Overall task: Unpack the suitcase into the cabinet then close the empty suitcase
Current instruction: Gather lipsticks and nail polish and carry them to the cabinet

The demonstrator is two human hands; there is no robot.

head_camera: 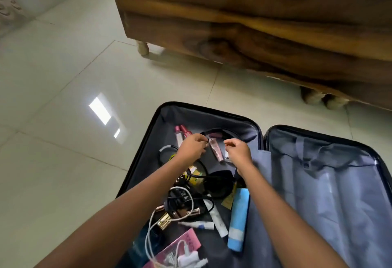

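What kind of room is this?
Probably a bedroom at home: glossy tiled floor, dark wooden furniture on short legs, and an open suitcase of toiletries and cables lying on it.

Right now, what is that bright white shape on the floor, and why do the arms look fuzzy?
In the head view the white shape is glare, light bouncing off the shiny floor; in the head view the right forearm and the suitcase lining beside it look smeared, likely motion blur.
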